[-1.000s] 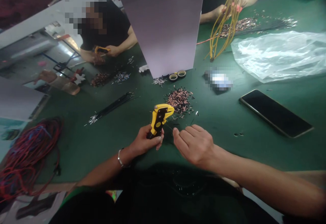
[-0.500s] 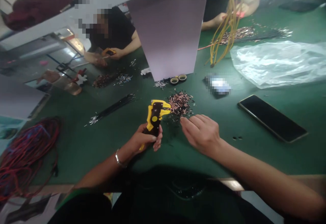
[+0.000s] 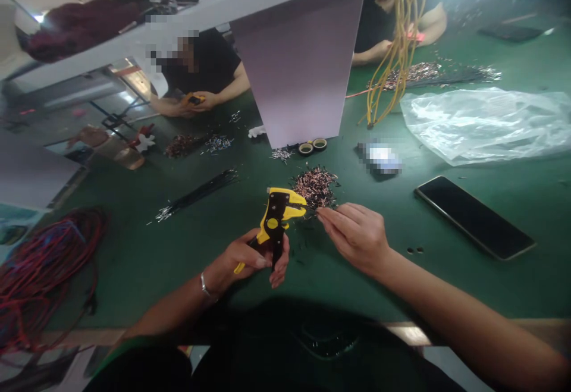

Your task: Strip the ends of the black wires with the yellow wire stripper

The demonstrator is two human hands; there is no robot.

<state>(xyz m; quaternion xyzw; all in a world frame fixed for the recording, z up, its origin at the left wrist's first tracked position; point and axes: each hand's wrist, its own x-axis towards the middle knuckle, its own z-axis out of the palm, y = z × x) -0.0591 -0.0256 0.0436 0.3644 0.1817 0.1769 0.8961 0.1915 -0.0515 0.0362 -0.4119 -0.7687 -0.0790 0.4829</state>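
My left hand (image 3: 256,259) is wrapped round the handles of a yellow and black wire stripper (image 3: 275,216), whose jaws point right. The handles are spread apart. My right hand (image 3: 359,232) is closed in a pinch just right of the jaws, on what looks like a thin dark wire (image 3: 314,209); most of it is hidden by the fingers. Behind the jaws and fingertips lies a heap of copper and black wire scraps (image 3: 316,185). Left of the tool rests a bundle of black wires (image 3: 200,193) with pale ends.
On the green table (image 3: 357,297) lie a dark phone (image 3: 475,218), a clear plastic bag (image 3: 486,124) and two tape rolls (image 3: 313,146). Red cables (image 3: 49,273) are coiled at left. A pale partition (image 3: 303,65) stands ahead; co-workers sit across, one (image 3: 200,71) with a yellow tool.
The wire stripper has tilted and come slightly right and nearer, its jaws now close to my right fingertips. The handles look wider apart. My right hand stays pinched in nearly the same place.
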